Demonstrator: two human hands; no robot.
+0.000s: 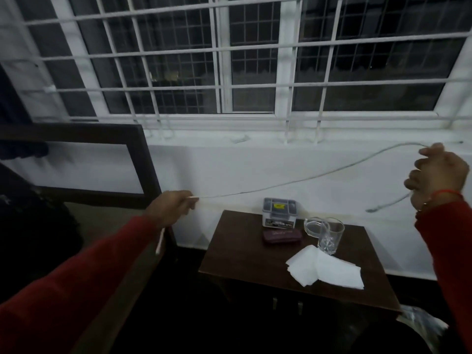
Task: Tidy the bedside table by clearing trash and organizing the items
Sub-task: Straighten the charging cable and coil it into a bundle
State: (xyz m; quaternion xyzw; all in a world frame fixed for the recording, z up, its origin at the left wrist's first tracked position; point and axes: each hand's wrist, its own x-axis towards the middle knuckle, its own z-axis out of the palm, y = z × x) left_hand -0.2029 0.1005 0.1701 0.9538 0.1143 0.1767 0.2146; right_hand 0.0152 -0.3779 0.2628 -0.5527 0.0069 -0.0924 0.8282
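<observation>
- The fingers [187, 198] of the left hand [169, 209] pinch one end of a thin white cable [293, 183], while the right hand [438, 175] grips the cable's other stretch in curled fingers, holding it raised near the window sill.
- The cable hangs in a shallow arc between the two hands, above and behind the dark brown wooden bedside tabletop [242, 264]; a loose tail dangles below the right hand.
- Both arms, in red sleeves, are spread wide, the left extended low toward the bed frame, the right lifted higher at the frame's edge.
- On the tabletop stand a small grey lidded plastic box [279, 213], a flat maroon case [282, 236] just in front of it, a clear glass ashtray [313, 226] and a clear drinking glass [330, 236] beside each other.
- A fan of white paper tissues [324, 270] lies loose at the front right.
- Judged from this, the tidying is partway: the cable appears to be in hand for coiling, while the tissues remain to be cleared.
</observation>
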